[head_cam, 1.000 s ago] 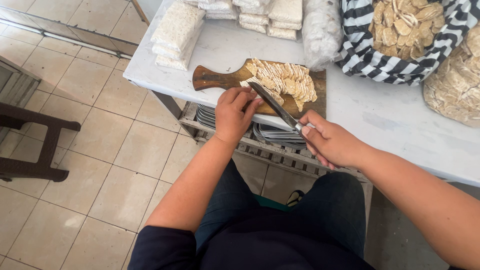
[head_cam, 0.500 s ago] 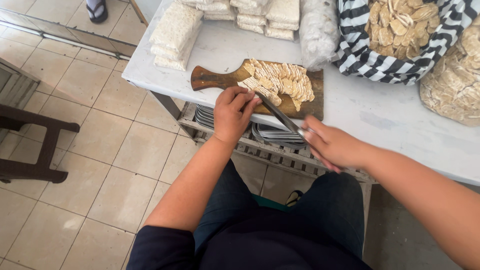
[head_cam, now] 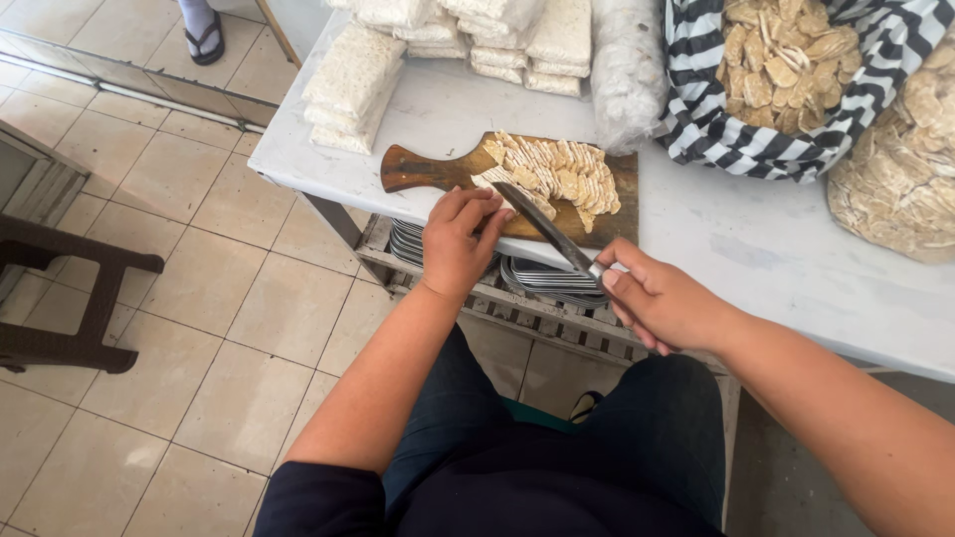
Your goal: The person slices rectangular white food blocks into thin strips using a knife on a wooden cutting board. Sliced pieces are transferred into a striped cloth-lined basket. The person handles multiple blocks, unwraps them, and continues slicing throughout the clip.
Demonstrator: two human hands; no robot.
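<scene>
Head view, looking down past the lap: the right hand (head_cam: 662, 298) is closed around the handle of a knife (head_cam: 545, 229), whose dark blade runs up and left across the near edge of a wooden cutting board (head_cam: 418, 169). The left hand (head_cam: 460, 239) rests at that same edge, fingers curled close together and pressing down on the pale block being cut, right beside the blade. Behind the blade, a row of thin tempeh slices (head_cam: 562, 179) lies fanned across the board, leaning on one another.

The board sits on a white table (head_cam: 776, 259), near its front edge. Beyond it are stacked white wrapped blocks (head_cam: 353, 85), a striped cloth-lined basket of cut pieces (head_cam: 786, 70) and a clear bag of chips (head_cam: 895, 179) at the far right. Stacked metal trays (head_cam: 537, 273) show on a slatted shelf under the tabletop. A dark stool (head_cam: 70, 298) stands on the tiled floor, well apart.

To slice well here, I judge the left fingertips should stay tucked back with the knuckles guiding the blade, the knife kept upright and drawn through in one smooth stroke, so each slice matches the thin ones already lying there.
</scene>
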